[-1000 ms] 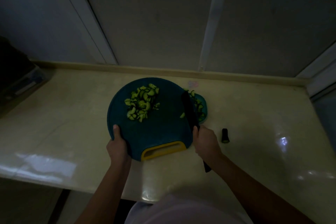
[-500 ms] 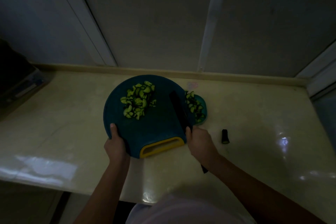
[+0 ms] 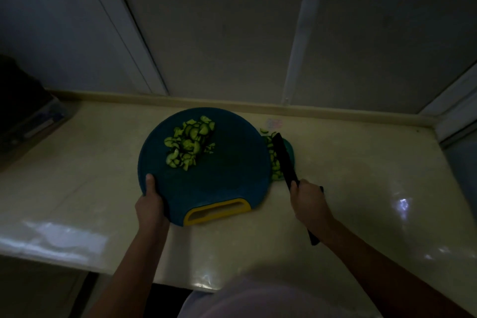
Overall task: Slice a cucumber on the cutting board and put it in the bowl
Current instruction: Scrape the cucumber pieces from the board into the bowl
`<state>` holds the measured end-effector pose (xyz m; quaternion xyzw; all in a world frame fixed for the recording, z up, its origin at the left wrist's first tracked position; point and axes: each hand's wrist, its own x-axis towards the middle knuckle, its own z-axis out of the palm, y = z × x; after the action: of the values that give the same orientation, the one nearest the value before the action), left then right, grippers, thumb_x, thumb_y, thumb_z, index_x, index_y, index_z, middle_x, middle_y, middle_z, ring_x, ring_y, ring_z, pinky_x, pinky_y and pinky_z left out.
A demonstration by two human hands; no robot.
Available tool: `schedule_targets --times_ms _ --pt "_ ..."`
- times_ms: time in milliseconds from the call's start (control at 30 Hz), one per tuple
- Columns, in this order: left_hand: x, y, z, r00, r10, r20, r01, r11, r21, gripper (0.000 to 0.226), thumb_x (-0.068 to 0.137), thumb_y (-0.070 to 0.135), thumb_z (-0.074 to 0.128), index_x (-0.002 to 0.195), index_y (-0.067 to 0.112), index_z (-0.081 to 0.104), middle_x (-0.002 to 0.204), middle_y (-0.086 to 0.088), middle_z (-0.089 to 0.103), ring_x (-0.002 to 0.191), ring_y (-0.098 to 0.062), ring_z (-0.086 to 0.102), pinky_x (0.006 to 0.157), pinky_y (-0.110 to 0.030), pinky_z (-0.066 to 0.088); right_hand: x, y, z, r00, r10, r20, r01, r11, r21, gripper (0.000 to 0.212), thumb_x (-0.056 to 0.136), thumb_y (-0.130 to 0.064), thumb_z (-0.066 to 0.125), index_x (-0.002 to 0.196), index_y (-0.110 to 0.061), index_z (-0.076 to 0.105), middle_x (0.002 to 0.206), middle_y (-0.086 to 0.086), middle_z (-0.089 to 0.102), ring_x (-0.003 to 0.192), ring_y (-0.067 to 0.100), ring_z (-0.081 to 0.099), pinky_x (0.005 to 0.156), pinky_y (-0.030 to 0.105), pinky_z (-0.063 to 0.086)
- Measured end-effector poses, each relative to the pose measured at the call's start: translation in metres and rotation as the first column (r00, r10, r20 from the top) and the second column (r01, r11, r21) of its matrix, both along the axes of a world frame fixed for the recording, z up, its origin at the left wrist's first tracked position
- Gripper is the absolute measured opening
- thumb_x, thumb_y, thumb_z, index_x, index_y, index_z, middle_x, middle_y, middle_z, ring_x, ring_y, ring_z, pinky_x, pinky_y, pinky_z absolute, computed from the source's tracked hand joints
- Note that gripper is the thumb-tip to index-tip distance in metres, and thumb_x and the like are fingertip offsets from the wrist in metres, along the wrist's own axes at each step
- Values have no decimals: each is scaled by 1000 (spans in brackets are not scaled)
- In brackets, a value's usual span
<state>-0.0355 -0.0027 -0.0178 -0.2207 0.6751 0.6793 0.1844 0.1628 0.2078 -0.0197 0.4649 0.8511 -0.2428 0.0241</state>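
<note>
Green cucumber slices (image 3: pixel 189 146) lie beyond left hand (image 3: pixel 151 208) fingers (image 3: pixel 150 181).

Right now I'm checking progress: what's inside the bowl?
Cucumber slices show in the bowl, with the knife over it. The board covers its left part, so that part is unseen.

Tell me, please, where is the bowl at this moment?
In the head view, the bowl sits on the counter right of the cutting board, partly hidden under its edge, with the knife above it.
</note>
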Motion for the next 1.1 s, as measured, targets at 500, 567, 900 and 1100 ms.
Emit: schedule_targets --times_ms 500,567,900,1100 --pt "-60 -20 28 809 -564 166 542 825 160 47 89 51 46 109 12 61 95 -10 72 88 -26 66 72 -37 53 -28 52 67 818 -347 -459 -85 716 -693 24 83 -31 65 83 -9 57 48 2 44 40 13 39 41 22 35" --pt "-66 -18 33 774 -609 172 594 793 135 55 81 53 52 114 10 60 107 -13 68 97 -30 64 81 -41 51 -30 54 69 793 -384 -473 -137 644 -753 21 83 -27 65 81 -9 55 46 -1 41 38 9 35 38 20 33" --pt "-79 -10 47 819 -569 77 423 689 589 73 56 49 83 104 -4 68 109 -21 66 96 -29 66 73 -37 57 -22 35 50 622 -546 -561 -41 693 -720 30 80 -3 67 65 -15 43 41 -3 41 36 10 37 39 22 35" --pt "-64 -21 20 882 -458 113 177 544 820 70 92 51 43 125 -11 49 136 -25 45 123 -35 48 94 -47 46 -24 19 56 485 -611 -625 2 716 -698 33 79 -1 66 65 -17 41 43 -5 41 36 9 36 39 22 35"
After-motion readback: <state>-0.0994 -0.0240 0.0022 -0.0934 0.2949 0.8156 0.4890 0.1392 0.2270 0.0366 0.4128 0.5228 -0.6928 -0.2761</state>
